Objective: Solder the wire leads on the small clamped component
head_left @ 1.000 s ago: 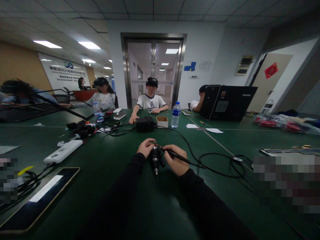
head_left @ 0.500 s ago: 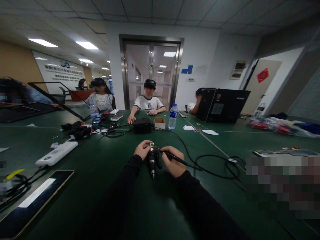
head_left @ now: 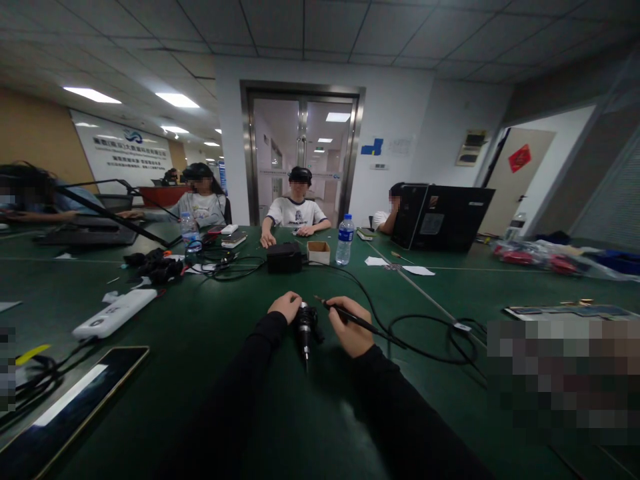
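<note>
My left hand (head_left: pixel 285 307) is closed around the top of a small black clamp-like tool (head_left: pixel 305 325) that stands on the green table (head_left: pixel 210 340), its metal tip pointing toward me. My right hand (head_left: pixel 350 325) grips a black soldering iron (head_left: pixel 345 312) like a pen. The iron's tip points left toward the top of the tool without clearly touching it. Its black cable (head_left: pixel 425 333) loops off to the right. Both my sleeves are black.
A black box (head_left: pixel 284 257), a small cardboard box (head_left: pixel 319 253) and a water bottle (head_left: pixel 344 239) stand beyond my hands. A white power strip (head_left: pixel 114 313) and a dark tablet (head_left: pixel 70 400) lie at left. Other people sit across the table; a laptop (head_left: pixel 440 217) stands at right.
The small green part seen earlier at the top of the tool is no longer visible under my left hand. The iron's tip has lifted slightly away. The view has tilted a little.
</note>
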Demonstrator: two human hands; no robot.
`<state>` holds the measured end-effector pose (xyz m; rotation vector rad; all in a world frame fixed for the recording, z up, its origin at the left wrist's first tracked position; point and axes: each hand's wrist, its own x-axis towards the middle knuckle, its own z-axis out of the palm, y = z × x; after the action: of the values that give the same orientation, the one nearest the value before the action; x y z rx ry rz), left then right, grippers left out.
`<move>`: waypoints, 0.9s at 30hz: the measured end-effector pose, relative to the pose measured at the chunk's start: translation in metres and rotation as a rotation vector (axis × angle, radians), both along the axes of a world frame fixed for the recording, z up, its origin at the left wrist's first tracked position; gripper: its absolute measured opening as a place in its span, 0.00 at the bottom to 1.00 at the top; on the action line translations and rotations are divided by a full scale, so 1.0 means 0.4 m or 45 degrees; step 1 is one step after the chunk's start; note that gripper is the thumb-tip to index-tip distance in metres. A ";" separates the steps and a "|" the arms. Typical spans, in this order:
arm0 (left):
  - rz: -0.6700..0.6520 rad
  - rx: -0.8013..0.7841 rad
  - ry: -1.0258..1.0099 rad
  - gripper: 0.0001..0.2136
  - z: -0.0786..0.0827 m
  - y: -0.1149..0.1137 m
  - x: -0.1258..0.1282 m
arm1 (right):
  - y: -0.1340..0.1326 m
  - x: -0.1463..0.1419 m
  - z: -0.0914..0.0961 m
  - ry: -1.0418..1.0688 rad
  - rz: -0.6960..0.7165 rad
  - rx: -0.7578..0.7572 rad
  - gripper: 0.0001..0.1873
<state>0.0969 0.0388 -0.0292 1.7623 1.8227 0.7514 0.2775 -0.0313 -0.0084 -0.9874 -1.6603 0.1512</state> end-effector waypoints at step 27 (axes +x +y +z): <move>-0.084 -0.041 0.447 0.39 0.102 -0.151 0.111 | 0.008 0.017 0.004 0.129 -0.064 -0.058 0.09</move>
<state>0.1412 -0.0216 0.0116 2.0219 1.9693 0.4019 0.2841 -0.0282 -0.0067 -1.0384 -1.5446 0.2032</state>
